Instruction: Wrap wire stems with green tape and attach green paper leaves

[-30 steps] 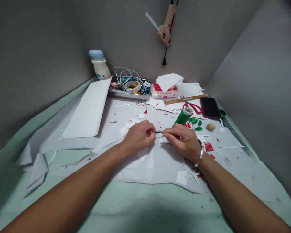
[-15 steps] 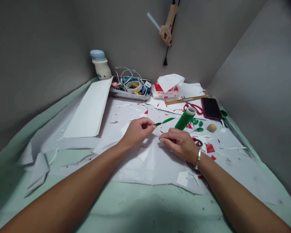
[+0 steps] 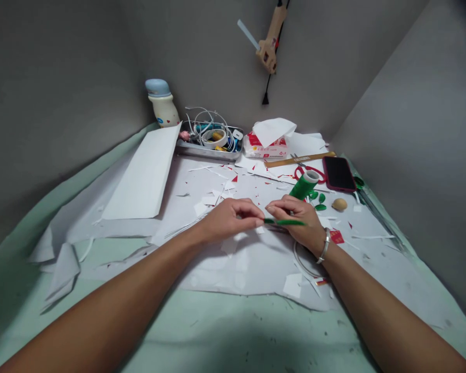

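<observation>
My left hand [image 3: 236,220] pinches one end of a thin green leaf-like strip [image 3: 291,222], which points right across the front of my other hand. My right hand [image 3: 297,220], with a silver bracelet at the wrist, is closed close beside the left fingertips; whatever lies between its fingers is too small to make out. Just behind it a spool of green thread [image 3: 303,186] leans to the right. Small green leaves [image 3: 320,202] and a tan oval object [image 3: 339,204] lie right of the spool.
A metal tray [image 3: 207,151] with cords and spools, a tissue pack [image 3: 266,146], red scissors [image 3: 314,175] and a phone [image 3: 339,173] lie at the back. A bottle [image 3: 164,106] stands at the left. White paper [image 3: 143,176] and scraps cover the table; a glue gun [image 3: 270,49] hangs above.
My left hand has moved right and slightly down with the green strip, which now crosses in front of my right hand. My right hand and the spool have shifted slightly right.
</observation>
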Demonstrator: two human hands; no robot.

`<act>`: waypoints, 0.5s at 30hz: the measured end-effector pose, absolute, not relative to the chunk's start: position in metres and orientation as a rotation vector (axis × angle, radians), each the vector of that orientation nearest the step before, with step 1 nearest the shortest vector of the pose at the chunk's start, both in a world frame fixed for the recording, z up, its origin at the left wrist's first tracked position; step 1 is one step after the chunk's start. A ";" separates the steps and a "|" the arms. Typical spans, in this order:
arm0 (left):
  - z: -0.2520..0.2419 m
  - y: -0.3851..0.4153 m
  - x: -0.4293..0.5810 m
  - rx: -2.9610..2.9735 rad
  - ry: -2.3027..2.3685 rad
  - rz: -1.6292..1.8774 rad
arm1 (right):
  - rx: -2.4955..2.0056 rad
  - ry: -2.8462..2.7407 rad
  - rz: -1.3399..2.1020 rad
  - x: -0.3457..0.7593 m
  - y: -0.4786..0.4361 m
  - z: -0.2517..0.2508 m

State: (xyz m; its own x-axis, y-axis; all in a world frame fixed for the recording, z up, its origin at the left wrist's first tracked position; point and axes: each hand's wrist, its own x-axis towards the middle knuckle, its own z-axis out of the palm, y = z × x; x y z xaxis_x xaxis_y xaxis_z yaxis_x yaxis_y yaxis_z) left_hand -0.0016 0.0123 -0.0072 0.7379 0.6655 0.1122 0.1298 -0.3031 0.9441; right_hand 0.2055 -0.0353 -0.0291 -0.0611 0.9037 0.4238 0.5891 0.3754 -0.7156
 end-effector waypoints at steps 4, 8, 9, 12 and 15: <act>-0.011 0.017 -0.001 1.721 0.896 0.800 | -1.222 -2.001 0.339 0.198 -0.040 -0.032; -0.015 0.015 0.001 2.025 1.124 0.864 | -1.112 -2.147 0.179 0.193 -0.045 -0.028; -0.015 0.014 0.001 2.111 1.124 0.838 | -1.100 -2.124 0.177 0.194 -0.046 -0.026; -0.014 0.010 0.002 2.280 0.989 0.701 | -1.127 -1.968 0.267 0.197 -0.044 -0.024; -0.012 0.007 0.001 2.262 0.748 0.557 | -1.221 -1.781 0.382 0.203 -0.040 -0.023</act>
State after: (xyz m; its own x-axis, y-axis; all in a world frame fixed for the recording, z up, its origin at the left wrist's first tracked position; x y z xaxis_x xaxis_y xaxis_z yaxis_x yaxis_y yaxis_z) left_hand 0.0010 0.0070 -0.0117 0.7428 0.6458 0.1766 0.3539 -0.6027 0.7152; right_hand 0.2033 -0.0396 -0.0232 -0.0922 0.8573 0.5065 0.5742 0.4614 -0.6763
